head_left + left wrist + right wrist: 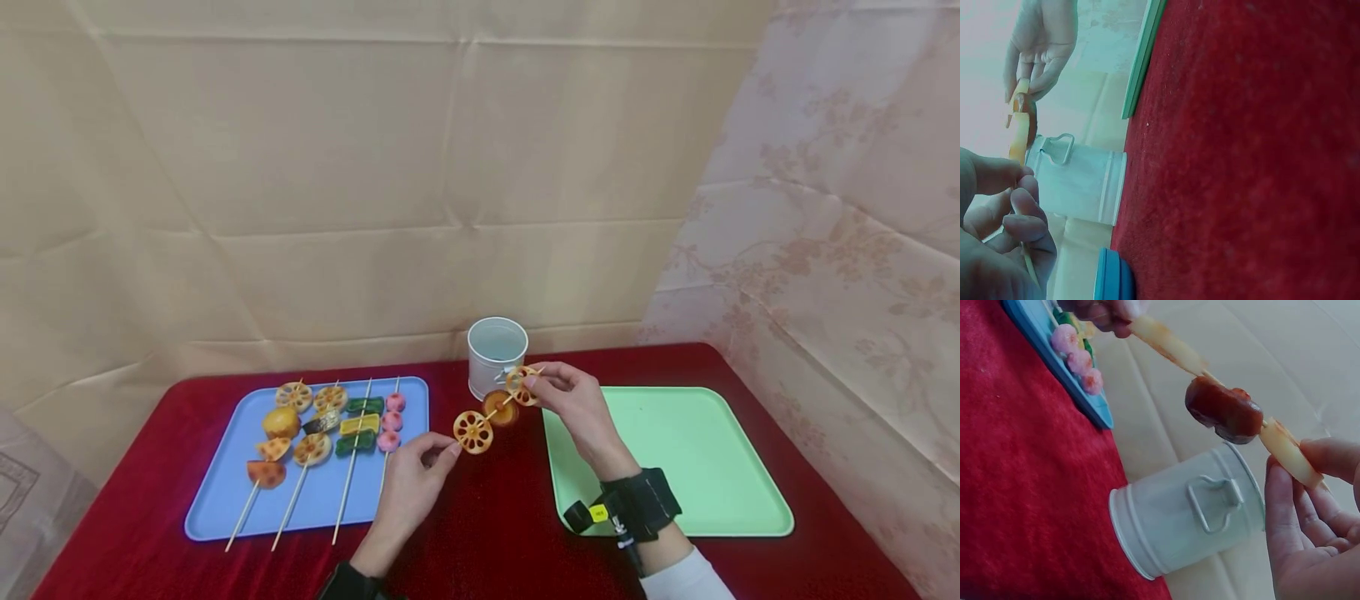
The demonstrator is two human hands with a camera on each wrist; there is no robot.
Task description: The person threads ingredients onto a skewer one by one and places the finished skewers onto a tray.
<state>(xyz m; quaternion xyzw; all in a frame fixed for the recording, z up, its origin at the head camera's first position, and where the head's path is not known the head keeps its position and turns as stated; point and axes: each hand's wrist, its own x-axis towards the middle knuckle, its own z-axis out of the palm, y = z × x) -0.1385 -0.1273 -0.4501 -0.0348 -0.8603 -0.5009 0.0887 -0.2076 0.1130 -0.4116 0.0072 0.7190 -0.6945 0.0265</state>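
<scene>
My left hand [411, 483] pinches the bare stick of a skewer just below a lotus root slice [473, 432]. At the other end, my right hand [581, 417] holds a second lotus root slice [1288, 453] between thumb and fingers. Threaded between the two slices is a glossy brown piece [1225, 409], seen edge-on in the right wrist view. The skewer is held slanted in the air, its right end higher in the head view. Behind it stands a white metal bucket [483, 379] with a small wire handle [1207, 506]. The left wrist view shows the stick [1030, 265] running through my left fingers.
A blue tray [210, 500] at left bears several skewers: lotus root, potato-like pieces, green and yellow pieces [360, 425], and pink balls [391, 421]. At right lies a light green tray [675, 458], partly under my right wrist. A red cloth [480, 533] covers the table; curtains hang behind.
</scene>
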